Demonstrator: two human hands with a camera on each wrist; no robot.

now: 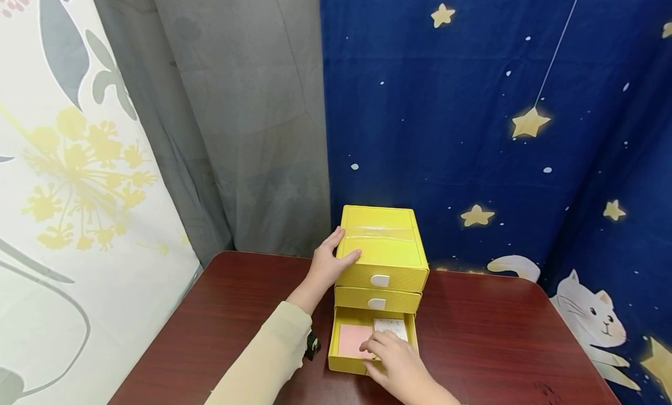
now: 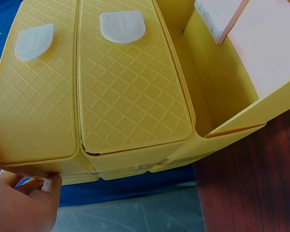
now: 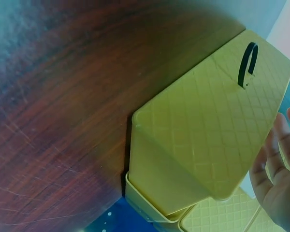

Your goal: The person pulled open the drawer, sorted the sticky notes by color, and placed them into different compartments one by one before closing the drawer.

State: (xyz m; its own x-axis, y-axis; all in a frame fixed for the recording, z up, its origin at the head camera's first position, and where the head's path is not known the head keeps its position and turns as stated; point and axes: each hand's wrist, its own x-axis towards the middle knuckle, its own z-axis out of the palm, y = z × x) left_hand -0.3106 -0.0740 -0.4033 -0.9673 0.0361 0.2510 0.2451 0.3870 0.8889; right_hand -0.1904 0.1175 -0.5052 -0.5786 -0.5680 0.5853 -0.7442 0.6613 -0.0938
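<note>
A yellow drawer unit (image 1: pixel 382 244) has three drawers, the upper two closed, with white tabs. Its bottom drawer (image 1: pixel 346 364) is pulled out and contains a pink pad (image 1: pixel 353 339) and a white printed pad (image 1: pixel 391 328). My left hand (image 1: pixel 326 262) rests against the unit's upper left edge, thumb over the top; its fingers (image 2: pixel 49 189) touch the side. Over the front of the open drawer is my right hand (image 1: pixel 396 361), fingers loosely bent and nothing visible in them. In the right wrist view, that hand (image 3: pixel 280 179) is beside the drawer's rim, above the black pull loop (image 3: pixel 248 64).
The unit stands on a dark red-brown table (image 1: pixel 488 329). Directly behind it hangs a blue star-patterned curtain (image 1: pixel 420 131), with a grey curtain (image 1: pixel 257 131) to the left. A small dark object (image 1: pixel 312 345) shows by my left sleeve.
</note>
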